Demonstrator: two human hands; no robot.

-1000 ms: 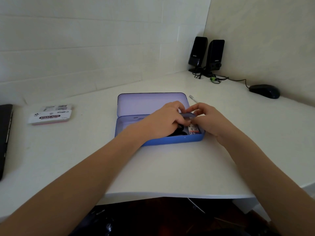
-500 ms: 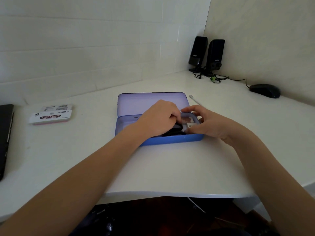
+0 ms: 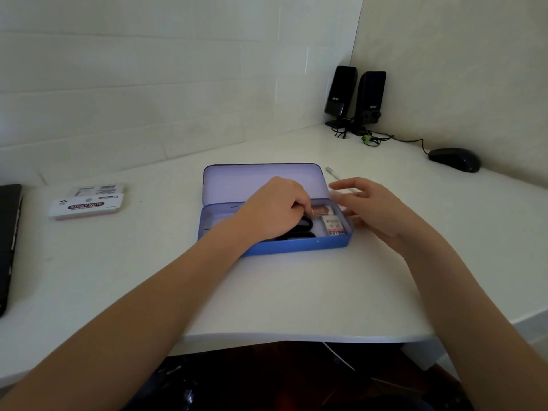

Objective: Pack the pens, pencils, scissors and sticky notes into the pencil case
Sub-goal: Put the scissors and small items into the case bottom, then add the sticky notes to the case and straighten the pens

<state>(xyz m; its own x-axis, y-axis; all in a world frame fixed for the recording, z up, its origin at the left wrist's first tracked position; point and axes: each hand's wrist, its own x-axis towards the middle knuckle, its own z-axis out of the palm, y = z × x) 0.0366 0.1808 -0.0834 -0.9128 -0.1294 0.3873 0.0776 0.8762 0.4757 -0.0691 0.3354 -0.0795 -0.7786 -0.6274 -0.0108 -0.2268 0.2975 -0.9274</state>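
both hands at the open blue pencil case (image 3: 284, 247). left hand (image 3: 272, 212) curled inside over the black scissors (image 3: 299, 229), grip unclear. right hand (image 3: 373, 212) hovers loose, empty. sticky notes (image 3: 86, 206) sit far left.

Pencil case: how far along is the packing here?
Done: scissors and a 2B box lie in the open pencil case. In hand: left hand presses down inside; right hand hovers open. Left: sticky notes and a pen remain on the desk.
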